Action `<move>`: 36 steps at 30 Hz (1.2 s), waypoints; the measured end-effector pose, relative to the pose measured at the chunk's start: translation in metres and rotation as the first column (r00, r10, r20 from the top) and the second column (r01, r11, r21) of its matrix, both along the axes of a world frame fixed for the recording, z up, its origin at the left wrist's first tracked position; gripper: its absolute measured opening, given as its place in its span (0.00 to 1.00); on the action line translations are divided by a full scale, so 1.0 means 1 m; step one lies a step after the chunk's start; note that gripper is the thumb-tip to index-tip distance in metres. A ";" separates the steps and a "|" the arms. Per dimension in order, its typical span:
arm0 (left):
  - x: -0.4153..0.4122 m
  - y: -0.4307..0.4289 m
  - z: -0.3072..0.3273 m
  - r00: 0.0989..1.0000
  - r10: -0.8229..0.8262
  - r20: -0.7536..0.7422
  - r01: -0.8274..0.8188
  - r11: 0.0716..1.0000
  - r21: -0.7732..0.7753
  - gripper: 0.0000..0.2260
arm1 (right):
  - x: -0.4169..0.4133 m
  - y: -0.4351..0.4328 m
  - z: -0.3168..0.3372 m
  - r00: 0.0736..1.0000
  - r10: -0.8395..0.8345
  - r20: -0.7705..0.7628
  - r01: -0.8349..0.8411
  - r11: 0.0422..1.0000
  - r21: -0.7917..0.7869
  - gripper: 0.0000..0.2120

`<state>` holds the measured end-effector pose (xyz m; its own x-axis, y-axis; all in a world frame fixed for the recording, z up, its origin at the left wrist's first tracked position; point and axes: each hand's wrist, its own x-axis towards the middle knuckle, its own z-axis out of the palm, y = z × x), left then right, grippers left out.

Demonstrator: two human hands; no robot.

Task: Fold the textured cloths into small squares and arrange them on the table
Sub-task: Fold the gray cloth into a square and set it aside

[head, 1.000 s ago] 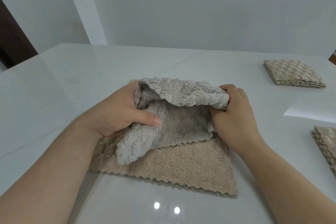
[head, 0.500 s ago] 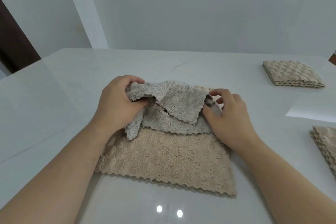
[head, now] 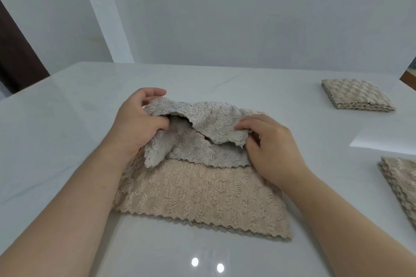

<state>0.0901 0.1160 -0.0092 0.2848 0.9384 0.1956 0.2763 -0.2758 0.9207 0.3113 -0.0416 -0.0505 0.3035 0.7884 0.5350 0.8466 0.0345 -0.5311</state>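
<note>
Beige, nubbly fabric lies nearest: a beige cloth [head: 202, 195] spread flat on the glossy white table [head: 67, 130], its zigzag hem toward the person. Both bare forearms come in from the bottom corners and converge over its far half.

On that far half sits a grey cloth [head: 209, 155], rumpled and partly doubled over, its upper layer raised off the lower one so that a dark gap shows between them. The left hand [head: 137, 123] grips the grey cloth's left end, fingers curled over the top edge and thumb pressed in from the front, with a loose flap hanging below the palm onto the beige cloth. The wrist is bent slightly inward, knuckles facing left. The right hand [head: 272, 144] pinches the right corner of the raised layer between thumb and curled fingertips, the back of the hand turned up and the heel of the palm low over the beige cloth's right side.

Off to the right, cut by the picture's edge, lies a stack of folded cloths [head: 403, 184]. Farther back on the right, well apart from the hands, rests a folded square cloth [head: 356, 98] with its layered edges facing forward.
</note>
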 end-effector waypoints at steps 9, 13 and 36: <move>-0.005 0.012 -0.007 0.932 0.236 -0.276 -0.072 0.865 0.497 0.33 | 0.020 0.023 0.021 0.993 -0.076 -0.093 0.055 0.975 -0.215 0.11; -0.008 0.019 -0.014 0.922 0.239 -0.306 -0.064 0.870 0.488 0.32 | 0.019 0.032 0.013 0.986 -0.116 -0.120 0.098 0.985 -0.145 0.09; -0.002 0.006 -0.005 0.969 0.212 -0.126 -0.159 0.928 0.337 0.16 | 0.018 0.023 -0.002 0.966 -0.170 -0.193 0.176 0.984 0.017 0.09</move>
